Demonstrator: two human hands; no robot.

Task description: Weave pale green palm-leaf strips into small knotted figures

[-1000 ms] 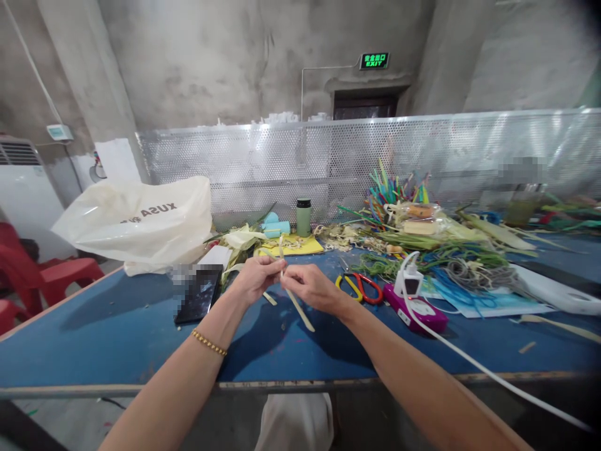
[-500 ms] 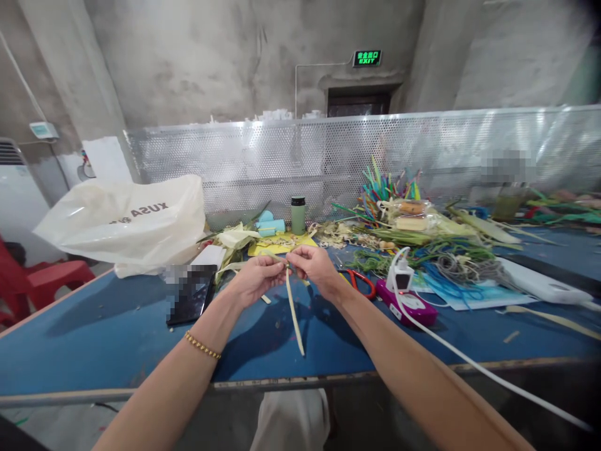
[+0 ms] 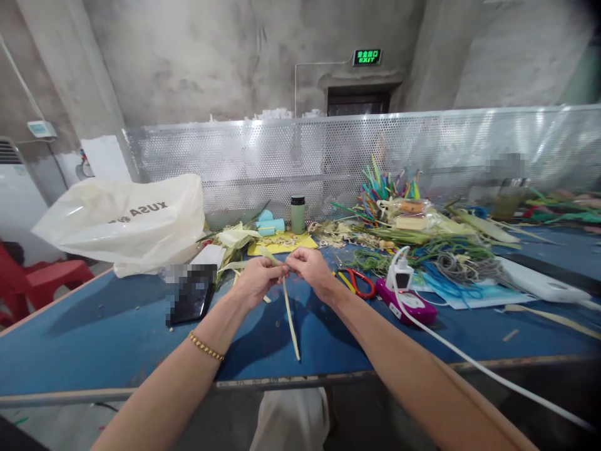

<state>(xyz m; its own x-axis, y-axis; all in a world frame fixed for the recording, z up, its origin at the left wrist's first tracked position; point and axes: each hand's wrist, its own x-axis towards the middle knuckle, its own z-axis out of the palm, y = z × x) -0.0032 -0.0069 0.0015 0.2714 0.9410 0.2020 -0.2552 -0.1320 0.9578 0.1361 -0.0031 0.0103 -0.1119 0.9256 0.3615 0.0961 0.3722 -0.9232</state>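
Observation:
My left hand (image 3: pixel 260 279) and my right hand (image 3: pixel 307 266) meet fingertip to fingertip above the table, both closed in a pinch. Between them a pale leaf strip (image 3: pixel 290 322) hangs down toward the table's front edge. A wider greenish end of leaf (image 3: pixel 269 254) sticks up behind my left fingers. The exact spot where the fingertips join is too small to make out. Beyond the hands lies a yellow sheet (image 3: pixel 305 241) with small scraps on it. Red-handled scissors (image 3: pixel 362 285) rest to the right of my right wrist.
On the blue table (image 3: pixel 117 338), a phone (image 3: pixel 192 294) and white plastic bag (image 3: pixel 136 219) sit left. A green bottle (image 3: pixel 298 216) stands behind. To the right are a purple power strip (image 3: pixel 408 307) with a white cable, cord bundles (image 3: pixel 460 266) and coloured strips (image 3: pixel 382 188).
My left hand has shifted slightly right, its fingers now closer to the right ones. The hanging strip has moved a little left, and more of the greenish leaf end shows behind.

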